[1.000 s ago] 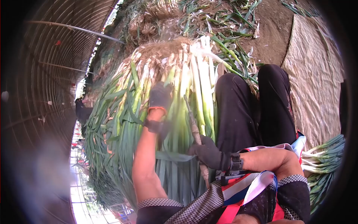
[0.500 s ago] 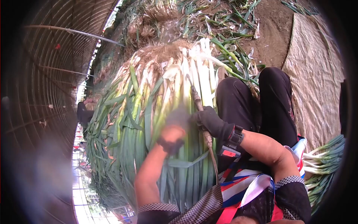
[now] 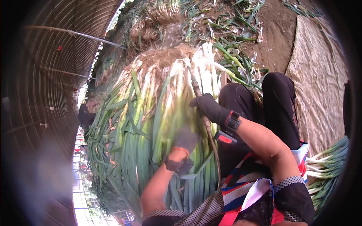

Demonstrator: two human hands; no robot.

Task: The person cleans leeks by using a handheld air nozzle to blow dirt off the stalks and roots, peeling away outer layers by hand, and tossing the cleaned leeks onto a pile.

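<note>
Gloved fingers (image 3: 197, 101) of the right hand (image 3: 209, 108) are wrapped around a thin rod (image 3: 195, 86), its far end by the pale tops of the green onions (image 3: 126, 113) heaped left of the knees (image 3: 237, 98). Nearer, the left hand (image 3: 186, 139) is a blur over the same heap, and I can't tell whether it grips any.

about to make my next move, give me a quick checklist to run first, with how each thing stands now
1. Right hand wrapped round the wand: ok.
2. Left hand clear of the wand's upper end: ok, it is lower down, over the stalks.
3. Left hand's grip: cannot tell, its fingers are blurred.
4. Stalks' white ends facing the same way: ok.
5. Leaves all lying straight: not ok, one leaf crosses the others.
6. Hose connected: cannot tell, its far end is hidden.
</note>
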